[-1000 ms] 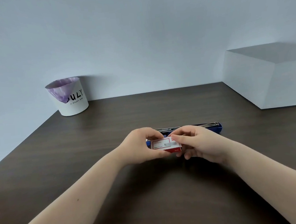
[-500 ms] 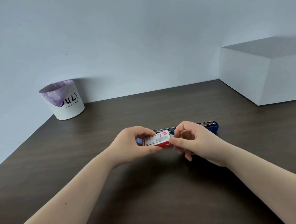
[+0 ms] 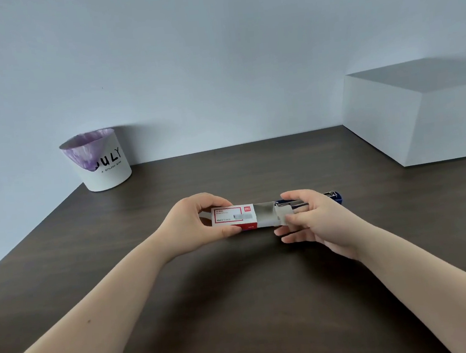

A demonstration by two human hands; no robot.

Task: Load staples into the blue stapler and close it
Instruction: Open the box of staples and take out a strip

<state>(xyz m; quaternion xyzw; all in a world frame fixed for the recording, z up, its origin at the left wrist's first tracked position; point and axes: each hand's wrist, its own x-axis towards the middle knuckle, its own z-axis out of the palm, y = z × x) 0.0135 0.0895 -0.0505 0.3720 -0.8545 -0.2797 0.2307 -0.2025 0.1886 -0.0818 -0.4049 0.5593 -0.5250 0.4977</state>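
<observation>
A small red and white staple box is held above the dark table, its sleeve gripped by my left hand. Its grey inner tray is slid out to the right, and my right hand pinches the tray's end flap. Behind my right hand lies the blue stapler on the table, its metal staple channel showing on top. Most of the stapler is hidden by my right hand and the box. I cannot see staples inside the tray.
A white cup with a purple liner and black lettering stands at the table's back left corner. A large white box sits at the back right. The dark wooden table meets a pale wall.
My right hand has pulled the inner tray out of the box sleeve to the right. My left hand and the sleeve moved slightly left.
</observation>
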